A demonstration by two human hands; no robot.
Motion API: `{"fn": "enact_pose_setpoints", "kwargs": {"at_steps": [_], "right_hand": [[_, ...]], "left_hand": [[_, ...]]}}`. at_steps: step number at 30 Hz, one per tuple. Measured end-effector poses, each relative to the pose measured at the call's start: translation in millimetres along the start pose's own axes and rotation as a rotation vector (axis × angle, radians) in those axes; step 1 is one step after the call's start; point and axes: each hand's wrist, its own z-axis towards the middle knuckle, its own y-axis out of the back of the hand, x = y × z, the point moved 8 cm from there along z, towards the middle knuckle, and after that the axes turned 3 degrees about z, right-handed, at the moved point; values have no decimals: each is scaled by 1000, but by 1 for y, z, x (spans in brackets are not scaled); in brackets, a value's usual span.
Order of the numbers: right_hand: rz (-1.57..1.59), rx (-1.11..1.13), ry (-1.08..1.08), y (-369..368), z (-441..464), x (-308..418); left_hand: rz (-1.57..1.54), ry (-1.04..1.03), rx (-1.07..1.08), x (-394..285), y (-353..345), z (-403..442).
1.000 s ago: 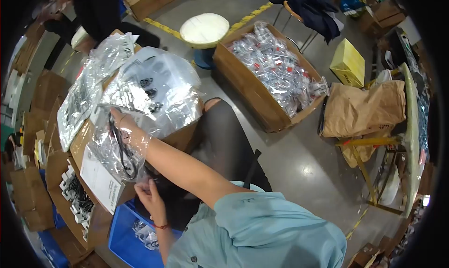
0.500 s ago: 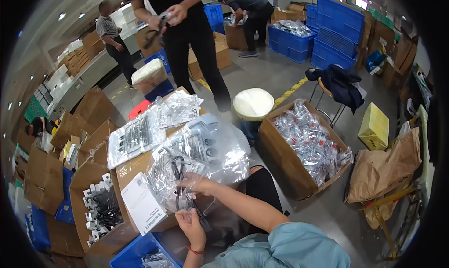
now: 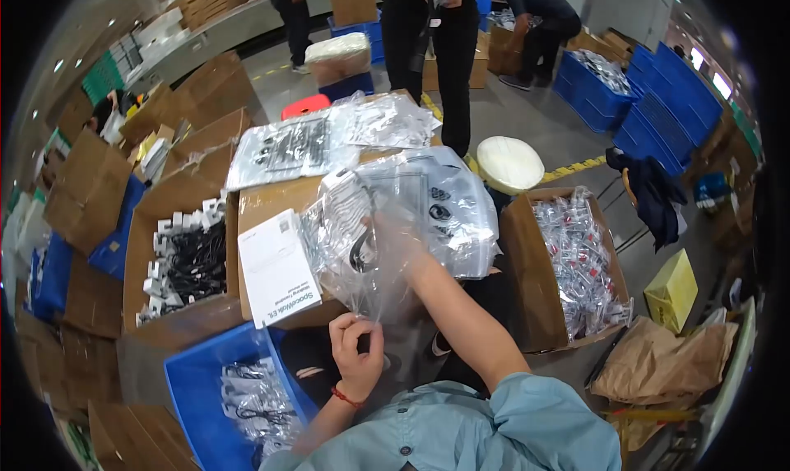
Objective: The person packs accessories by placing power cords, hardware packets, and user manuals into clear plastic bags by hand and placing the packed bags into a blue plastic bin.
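Observation:
My left hand (image 3: 358, 357), with a red cord at the wrist, pinches the near edge of a clear plastic bag (image 3: 380, 294). Stretched forward, my right hand (image 3: 397, 245) is in or behind the bag's film; its fingers are blurred and I cannot tell what they grip. A black cable (image 3: 360, 249) shows through the plastic just left of that hand. Flat printed plastic bags (image 3: 465, 224) lie stacked beyond and to the right. Left of the bag is a stack of white printed booklets (image 3: 278, 269) on the cardboard surface.
Left stands a carton (image 3: 136, 249) of white adapters with black cables. A blue bin (image 3: 193, 372) holds bagged cables at lower left. On the right is a carton (image 3: 527, 265) of clear packets beside a round white-topped stool (image 3: 510, 163). A person (image 3: 428, 68) stands opposite, holding something dark.
My right hand has moved forward with the bag, and the cable now shows inside the plastic. My left hand now holds the bag's near edge. The view has turned left and down.

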Motion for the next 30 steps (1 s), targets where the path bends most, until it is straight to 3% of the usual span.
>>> {"fn": "enact_pose_setpoints", "kwargs": {"at_steps": [3,4,6,7,11,14,20,23,24,27,28,30], "right_hand": [[138,177,-150,-1,14,-3],[215,261,-219,-6,14,-5],[183,195,-175,4,17,-3],[157,134,-122,7,15,1],[60,17,-127,13,0,5],[109,22,-104,19,8,0],[285,76,-17,19,27,-13],[-318,-5,363,23,27,-4],[-318,-5,368,27,26,-3],[-1249,-78,454,6,14,5],[-1257,-65,453,13,11,6],[-1216,317,865,7,-22,21]], "left_hand": [[-36,-9,-4,-1,5,0],[-189,132,105,10,-3,-1],[-501,414,318,25,-21,-12],[-503,427,307,26,-20,-10],[-226,333,338,25,-9,-8],[-22,202,112,17,8,-6],[-56,-10,141,-13,-10,-11],[-44,-147,96,-24,-13,-2],[-31,-112,103,-21,-14,0],[11,-39,97,-11,-10,5],[17,-10,80,-5,-7,3],[30,56,36,6,-3,-4]]}}
